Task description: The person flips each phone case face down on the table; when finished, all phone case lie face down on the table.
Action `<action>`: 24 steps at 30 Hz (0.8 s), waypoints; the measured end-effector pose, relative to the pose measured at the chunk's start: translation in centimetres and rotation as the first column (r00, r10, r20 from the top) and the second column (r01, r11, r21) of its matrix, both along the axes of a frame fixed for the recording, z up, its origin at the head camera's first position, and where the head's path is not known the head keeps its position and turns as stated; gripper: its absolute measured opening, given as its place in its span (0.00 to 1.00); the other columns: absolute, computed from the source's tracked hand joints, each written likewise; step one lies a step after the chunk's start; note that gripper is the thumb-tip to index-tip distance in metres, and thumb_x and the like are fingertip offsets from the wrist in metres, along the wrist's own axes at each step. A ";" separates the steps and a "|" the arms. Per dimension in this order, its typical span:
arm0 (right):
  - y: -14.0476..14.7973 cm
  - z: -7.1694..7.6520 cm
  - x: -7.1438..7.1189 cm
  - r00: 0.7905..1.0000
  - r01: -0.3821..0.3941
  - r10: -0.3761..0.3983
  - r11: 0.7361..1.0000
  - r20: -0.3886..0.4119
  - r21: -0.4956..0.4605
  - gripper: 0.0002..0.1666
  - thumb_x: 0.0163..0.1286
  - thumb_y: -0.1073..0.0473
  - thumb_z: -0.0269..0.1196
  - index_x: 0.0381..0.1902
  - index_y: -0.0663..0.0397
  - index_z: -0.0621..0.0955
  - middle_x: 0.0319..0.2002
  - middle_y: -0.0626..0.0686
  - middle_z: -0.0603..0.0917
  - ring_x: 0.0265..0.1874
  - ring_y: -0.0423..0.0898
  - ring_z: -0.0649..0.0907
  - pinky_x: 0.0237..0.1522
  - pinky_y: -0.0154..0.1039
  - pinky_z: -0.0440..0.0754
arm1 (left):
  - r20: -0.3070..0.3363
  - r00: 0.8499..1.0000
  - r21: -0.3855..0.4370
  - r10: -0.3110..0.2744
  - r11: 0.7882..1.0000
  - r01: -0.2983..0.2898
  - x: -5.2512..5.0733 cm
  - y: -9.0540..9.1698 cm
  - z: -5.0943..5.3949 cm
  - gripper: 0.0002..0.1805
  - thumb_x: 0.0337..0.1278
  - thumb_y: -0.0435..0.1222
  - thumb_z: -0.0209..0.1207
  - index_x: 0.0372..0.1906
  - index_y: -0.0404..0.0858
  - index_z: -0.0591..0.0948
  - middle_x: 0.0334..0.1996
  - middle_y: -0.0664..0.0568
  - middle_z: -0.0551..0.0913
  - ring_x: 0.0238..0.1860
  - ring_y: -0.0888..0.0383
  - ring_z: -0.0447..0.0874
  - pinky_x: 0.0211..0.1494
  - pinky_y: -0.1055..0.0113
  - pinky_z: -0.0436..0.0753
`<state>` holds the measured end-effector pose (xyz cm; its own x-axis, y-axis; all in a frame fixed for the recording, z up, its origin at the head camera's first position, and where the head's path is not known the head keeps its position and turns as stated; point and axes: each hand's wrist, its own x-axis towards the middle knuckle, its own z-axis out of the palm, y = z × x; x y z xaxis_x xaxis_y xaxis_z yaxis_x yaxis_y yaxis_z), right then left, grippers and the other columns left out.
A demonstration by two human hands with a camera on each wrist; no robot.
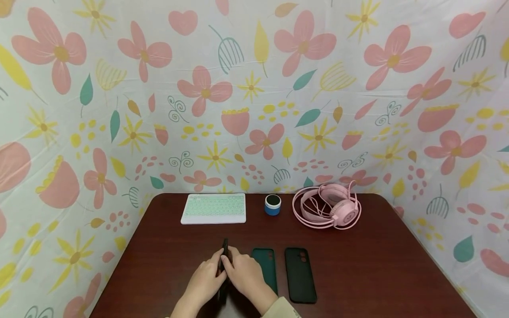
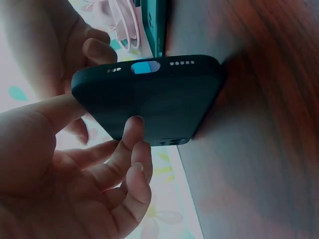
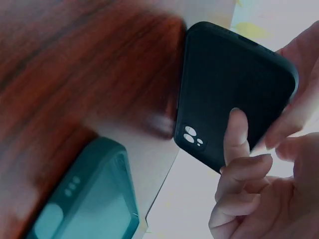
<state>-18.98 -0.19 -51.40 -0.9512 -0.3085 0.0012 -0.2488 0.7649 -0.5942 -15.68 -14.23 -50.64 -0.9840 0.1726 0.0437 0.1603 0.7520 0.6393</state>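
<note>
You have both hands on the black phone case [image 1: 222, 295], which stands on its long edge at the near part of the dark red-brown table [image 1: 377, 269], between your palms. Your left hand [image 1: 204, 279] grips it with bent fingers against one broad face; your right hand [image 1: 245, 270] grips it from the other side, with a fingertip pressed on the opposite face. Light shows through the camera openings in its corner, and blue and white show through the slot in its short end. Just to the right of your right hand lies the green phone case [image 1: 269, 265], partly hidden by that hand and forearm, and next to it, a little apart, lies the other black case [image 1: 301, 278]. Along the far edge, left to right, are the white keyboard [image 1: 216, 220] with pale green keys, the blue-and-white round speaker [image 1: 272, 210] and the pink headphones [image 1: 344, 214], their cable coiled, before the flower-patterned cloth [image 1: 254, 57]
</note>
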 end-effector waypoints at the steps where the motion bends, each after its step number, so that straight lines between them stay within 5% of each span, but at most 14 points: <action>1: 0.0 0.0 0.0 1.000 -0.003 0.003 1.000 -0.010 -0.005 0.36 0.74 0.35 0.46 0.64 0.55 0.75 0.20 0.45 0.78 0.15 0.41 0.76 0.16 0.41 0.71 | -0.004 1.000 -0.001 0.000 1.000 0.000 -0.1 0.0 -0.1 0.32 0.62 0.39 0.60 0.68 0.31 0.67 0.22 0.59 0.72 0.27 0.58 0.70 0.30 0.59 0.70; 13: -0.2 0.1 0.4 0.999 0.014 -0.016 0.999 -0.039 -0.045 0.28 0.73 0.47 0.56 0.64 0.57 0.74 0.11 0.41 0.69 0.08 0.40 0.69 0.11 0.38 0.64 | 0.033 0.999 0.019 -0.006 1.000 0.006 -0.3 0.0 -1.0 0.33 0.65 0.43 0.59 0.70 0.33 0.65 0.32 0.55 0.79 0.31 0.57 0.76 0.32 0.56 0.73; 24: 0.5 0.3 0.3 0.999 0.028 -0.030 0.996 -0.028 -0.083 0.26 0.72 0.53 0.58 0.64 0.59 0.74 0.09 0.44 0.69 0.05 0.39 0.63 0.08 0.33 0.58 | 0.102 0.991 0.082 -0.090 0.993 0.081 -0.1 -0.7 -1.4 0.38 0.64 0.56 0.55 0.73 0.40 0.63 0.20 0.57 0.72 0.19 0.61 0.68 0.21 0.64 0.69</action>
